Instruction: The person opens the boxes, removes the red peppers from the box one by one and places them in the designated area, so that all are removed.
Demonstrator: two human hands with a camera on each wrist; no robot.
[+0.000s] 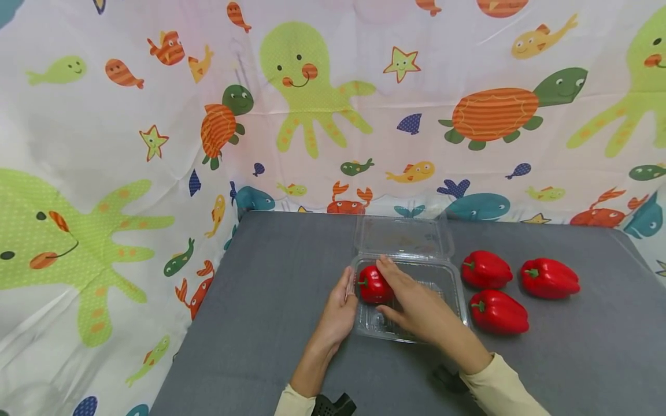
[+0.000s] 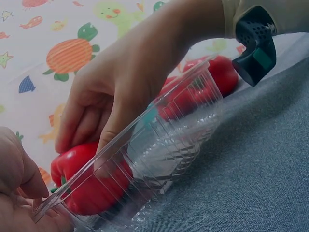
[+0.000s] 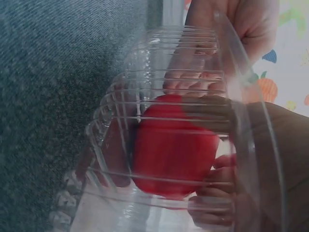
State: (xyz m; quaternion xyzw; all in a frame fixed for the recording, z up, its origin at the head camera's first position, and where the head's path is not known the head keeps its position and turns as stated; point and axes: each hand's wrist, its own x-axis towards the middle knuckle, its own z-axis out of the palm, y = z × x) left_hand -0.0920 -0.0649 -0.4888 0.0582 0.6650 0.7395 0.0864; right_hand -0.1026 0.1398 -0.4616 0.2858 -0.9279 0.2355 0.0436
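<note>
A clear plastic clamshell container (image 1: 385, 328) lies on the grey table, its lid (image 1: 400, 237) folded back away from me. One red bell pepper (image 1: 372, 286) is inside, at the left end, its green stem facing left. My right hand (image 1: 421, 303) reaches into the container and holds this pepper, thumb on the near side and fingers on the far side, as the left wrist view shows with the pepper (image 2: 91, 179). At the container's left wall, my left hand (image 1: 337, 312) grips the rim between thumb and fingers. Part of the pepper is hidden behind the right hand.
Right of the container lie three more red bell peppers: one near its back corner (image 1: 486, 270), one in front of that (image 1: 499, 312), and one farther right (image 1: 550, 278). A curtain (image 1: 333, 173) printed with sea animals hangs behind and left of the table (image 1: 270, 312).
</note>
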